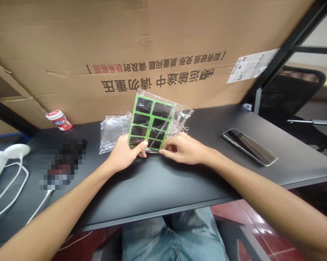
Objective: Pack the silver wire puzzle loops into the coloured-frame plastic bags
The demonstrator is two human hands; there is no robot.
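Two hands closed at frame centre: left hand (122,154) and right hand (183,148) pinch the clear plastic bag (115,132) low, holding the green-framed black sheet (151,121) steady, nearly upright.

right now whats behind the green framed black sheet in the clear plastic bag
Crumpled clear plastic shows beside the green-framed sheet, with the brown cardboard box beyond; what lies directly behind the sheet is covered.

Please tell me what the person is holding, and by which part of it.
The left hand and right hand hold a clear plastic bag containing a green-and-black grid sheet, pinching its lower edge with the fingers.
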